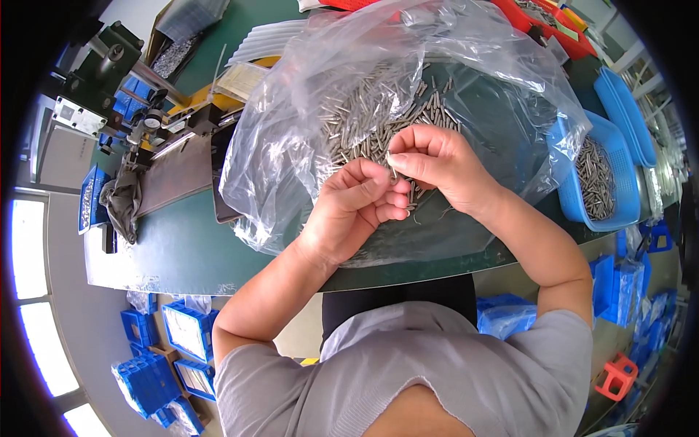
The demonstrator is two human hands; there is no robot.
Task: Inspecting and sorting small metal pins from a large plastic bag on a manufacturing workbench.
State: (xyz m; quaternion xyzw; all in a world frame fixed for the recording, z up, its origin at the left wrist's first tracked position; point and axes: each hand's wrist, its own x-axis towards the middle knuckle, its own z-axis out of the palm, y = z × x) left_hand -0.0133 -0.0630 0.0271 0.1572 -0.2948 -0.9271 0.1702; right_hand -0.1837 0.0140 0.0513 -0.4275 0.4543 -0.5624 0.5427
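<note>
Over a clear plastic bag [273, 156], my two hands meet close together. My right hand [448, 164] is closed in a pinch, thumb against forefinger, on a small slim metal pin [394, 172]. Just below and to the left, my left hand [348, 207] is also closed, thumb and forefinger pressed together by the pin's lower end. The fingers cover most of what they hold, so whether the left grips the same pin is hard to make out. A heap of small grey metal pins [357, 116] lies in the bag beneath and beyond my hands.
To the right stand a blue plastic basket [628, 193] of similar pins and another blue basket [619, 109]. A red tray [575, 45] is at the far right. At the left is a bench machine [109, 62] with a dial gauge [153, 119]. The green table [182, 251] curves nearby.
</note>
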